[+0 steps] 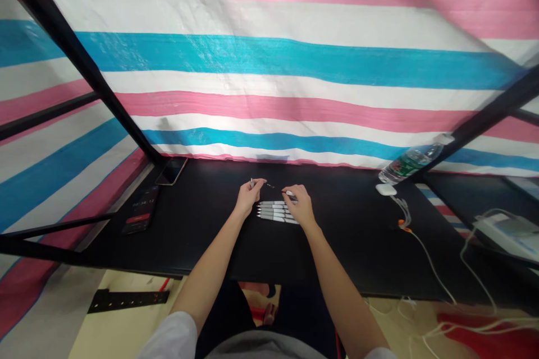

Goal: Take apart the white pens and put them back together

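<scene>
Several white pens (pixel 273 213) with grey grips and dark tips lie side by side on the black tabletop (pixel 345 235), tips to the left. Past their tips, my left hand (pixel 247 198) is closed on a small grey pen part (pixel 252 183). A thin, short piece (pixel 270 185) shows just off its fingertips; whether they touch it I cannot tell. My right hand (pixel 300 203) pinches a white pen part (pixel 289 193) above the right ends of the row and hides some of them. A small gap separates the two hands.
At the left are a phone with a lit timer (pixel 141 210) and another dark phone (pixel 172 171). On the right stand a tilted water bottle (pixel 415 161), a white earphone case (pixel 386 189) and cables (pixel 429 261). Black frame bars (pixel 84 61) and striped sheeting (pixel 269 56) enclose the table.
</scene>
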### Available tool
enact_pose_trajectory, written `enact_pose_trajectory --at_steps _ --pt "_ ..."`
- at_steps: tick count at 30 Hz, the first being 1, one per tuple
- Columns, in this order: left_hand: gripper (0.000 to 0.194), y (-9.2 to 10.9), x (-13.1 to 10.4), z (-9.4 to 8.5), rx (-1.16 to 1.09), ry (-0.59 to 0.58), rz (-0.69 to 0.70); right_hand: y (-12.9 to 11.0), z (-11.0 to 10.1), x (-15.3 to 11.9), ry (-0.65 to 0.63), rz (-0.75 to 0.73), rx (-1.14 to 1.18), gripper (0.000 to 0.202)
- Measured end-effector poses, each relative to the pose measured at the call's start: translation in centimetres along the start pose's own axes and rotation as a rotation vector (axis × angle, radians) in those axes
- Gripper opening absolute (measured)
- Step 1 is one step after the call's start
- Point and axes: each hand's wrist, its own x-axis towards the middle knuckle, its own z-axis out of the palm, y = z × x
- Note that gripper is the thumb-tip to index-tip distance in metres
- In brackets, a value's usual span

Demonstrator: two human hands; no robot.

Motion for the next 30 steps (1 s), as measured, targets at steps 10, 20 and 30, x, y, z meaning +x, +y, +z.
enact_pose_trajectory --at_steps 10,20,30 --pt "0.05 -0.24 0.1 -0.14 0.034 -0.031 -0.024 0.27 0.06 -0.08 0.0 -0.085 -0.113 0.014" --pt "0.041 -0.33 -0.22 -0.29 0.253 -0.045 0.037 0.35 0.18 -0.16 -0.004 -0.117 -0.141 0.012" --pt "0.04 -0.64 0.48 0.05 -0.106 -0.068 -0.023 0.72 0.11 -0.11 0.054 -0.09 -0.136 0.016"
